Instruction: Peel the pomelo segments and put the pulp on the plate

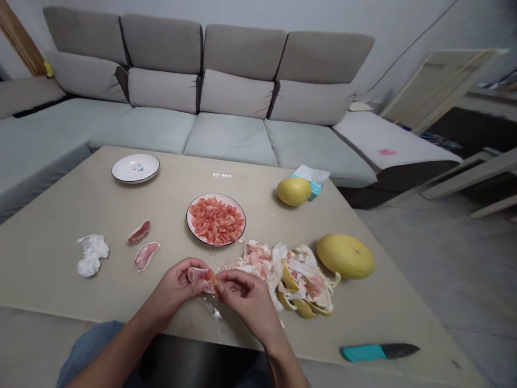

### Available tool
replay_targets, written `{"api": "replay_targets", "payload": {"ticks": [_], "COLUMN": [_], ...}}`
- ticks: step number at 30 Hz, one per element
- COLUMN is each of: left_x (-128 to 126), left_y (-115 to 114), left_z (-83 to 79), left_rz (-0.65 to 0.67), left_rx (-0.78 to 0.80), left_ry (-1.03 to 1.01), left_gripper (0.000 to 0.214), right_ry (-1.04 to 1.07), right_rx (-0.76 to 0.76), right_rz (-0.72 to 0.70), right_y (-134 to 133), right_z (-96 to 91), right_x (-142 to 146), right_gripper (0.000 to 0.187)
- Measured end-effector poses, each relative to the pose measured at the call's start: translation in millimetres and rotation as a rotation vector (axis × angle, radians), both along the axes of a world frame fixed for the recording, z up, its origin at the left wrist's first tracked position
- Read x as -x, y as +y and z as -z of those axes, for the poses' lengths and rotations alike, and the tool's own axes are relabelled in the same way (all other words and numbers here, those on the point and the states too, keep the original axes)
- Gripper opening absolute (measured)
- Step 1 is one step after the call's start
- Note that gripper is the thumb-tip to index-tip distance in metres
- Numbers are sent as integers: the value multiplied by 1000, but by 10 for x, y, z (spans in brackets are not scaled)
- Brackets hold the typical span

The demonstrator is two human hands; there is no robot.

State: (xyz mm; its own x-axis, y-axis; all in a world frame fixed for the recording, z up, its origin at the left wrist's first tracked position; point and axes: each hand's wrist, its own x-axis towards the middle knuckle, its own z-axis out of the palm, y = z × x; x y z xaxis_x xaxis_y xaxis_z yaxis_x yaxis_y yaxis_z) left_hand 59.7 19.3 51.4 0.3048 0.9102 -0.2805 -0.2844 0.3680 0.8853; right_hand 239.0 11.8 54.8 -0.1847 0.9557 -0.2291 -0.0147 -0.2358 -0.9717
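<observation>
Left hand (175, 288) and right hand (246, 300) are both closed on one pomelo segment (202, 278), held between them just above the near part of the desk (60, 269). Right fingertips (221, 280) pinch its right end, where orange-pink flesh shows; the rest is covered by pale membrane. White scraps (212, 311) lie on the desk below the hands. Touching distance to the right of the right hand: a heap of peel (297, 283), with white pith, pink bits and yellow rind pieces. Further right, a large yellow pomelo (345, 256) sits beside the heap; it could be a rind shell, can't tell. Ahead of the hands, a white plate (194, 215) holds a pile of pink-orange pulp (216, 220). Left of that are two strips of membrane (146, 256) and a crumpled tissue (92, 255). Far side: a second white plate (135, 168), and a smaller yellow pomelo (288, 191) against a tissue pack (312, 180). Teal-handled knife (377, 351) lies at the near right of the desk. Grey sofa (230, 134) behind.
</observation>
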Motion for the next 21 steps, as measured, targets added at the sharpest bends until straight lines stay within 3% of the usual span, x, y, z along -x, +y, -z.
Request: {"api": "replay_targets", "payload": {"ticks": [9,14,21], "left_x": [4,21,23], "left_y": [12,21,24], "left_z": [0,6,-21], "left_rz": [-4,-2,4], "left_rx": [0,-48,-67], "left_ry": [25,73,110], "left_gripper": [30,28,27], "right_ry": [-220,-224,-75], "right_rx": [-230,-188,-39], "right_rz": [13,11,-21], "right_y": [-8,-11,-3], "right_z": [18,23,61], "right_x": [11,5,-12], "right_gripper": [19,19,29]}}
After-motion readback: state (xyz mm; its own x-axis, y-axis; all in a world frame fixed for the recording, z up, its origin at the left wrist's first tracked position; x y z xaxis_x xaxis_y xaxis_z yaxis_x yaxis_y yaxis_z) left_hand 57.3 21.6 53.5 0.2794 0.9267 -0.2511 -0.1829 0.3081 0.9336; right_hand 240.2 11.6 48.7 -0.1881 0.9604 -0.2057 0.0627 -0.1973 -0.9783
